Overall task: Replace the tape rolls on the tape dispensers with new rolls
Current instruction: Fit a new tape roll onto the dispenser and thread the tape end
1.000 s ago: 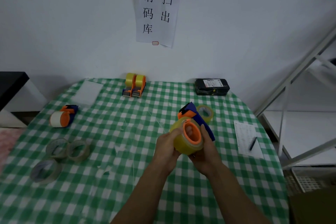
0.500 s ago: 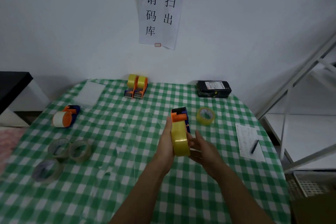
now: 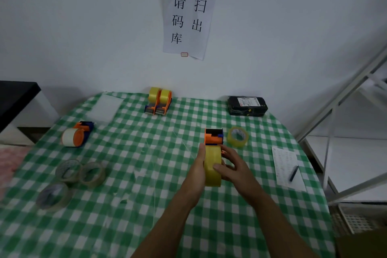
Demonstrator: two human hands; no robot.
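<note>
The person is holding a tape dispenser (image 3: pixel 213 136) between both hands over the right half of the surface (image 3: pixel 146 174), which is wearing a green-and-white checked cloth. A yellow tape roll (image 3: pixel 212 166) is sitting on the dispenser, edge-on to the camera, with the orange-and-blue head pointing away toward the wall. The left hand (image 3: pixel 198 172) is pressing flat against the roll's left side, its fingers straight and lying up along it. The right hand (image 3: pixel 232 170) is gripping from the other side — its thumb is lying across the yellow band while the fingers are curling round the right flank.

Just beside the dispenser's head, to the right, a loose yellow roll (image 3: pixel 237 136) is lying on the cloth. At the far edge, near the wall, two loaded dispensers (image 3: pixel 158 100) are standing side by side, touching. On the left, another dispenser (image 3: pixel 76 136) carrying a white roll is lying on its side. Nearer the person on that side, three thin clear rolls (image 3: pixel 68 170) are lying flat — two touching, the third just in front of them.

A black package (image 3: pixel 247 106) is resting at the far right corner. A printed sheet (image 3: pixel 287 159) is lying by the right edge with a pen (image 3: pixel 293 173) on it.
</note>
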